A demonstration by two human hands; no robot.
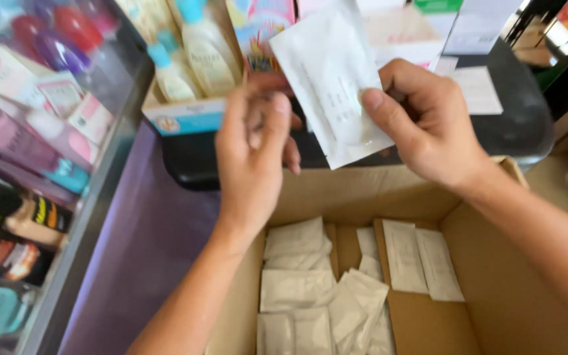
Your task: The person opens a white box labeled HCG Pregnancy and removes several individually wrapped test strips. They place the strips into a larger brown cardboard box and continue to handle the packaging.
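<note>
Head view is looking down over two bare hands raised above an open cardboard box (297,197). The right hand (428,125) is pinching a flat white packet (327,72) between thumb and fingers, its grip clenched on the packet's lower right edge, the thumb lying across the front face. The packet is hanging in the air above the far wall of the box, tilted, with its top corner reaching up toward the products behind it. The left hand (254,151) is hovering just beside the packet's left edge, back of the hand toward the camera, fingers curled and partly bunched; whether its fingertips are touching the packet I cannot tell, and its grip is showing nothing clearly held.

Inside the box, more white packets (297,289) of the same kind are lying loosely, some overlapping in a pile toward the left and middle, and two (422,260) lying flat side by side toward the right on the bare cardboard floor.

Beyond the box, a dark surface (520,125) is carrying a small open carton holding pale bottles with blue caps (192,52), and some white papers (478,89). At the left, a glass display case (27,131) is showing pink, purple and dark cosmetic packages on its shelves.
</note>
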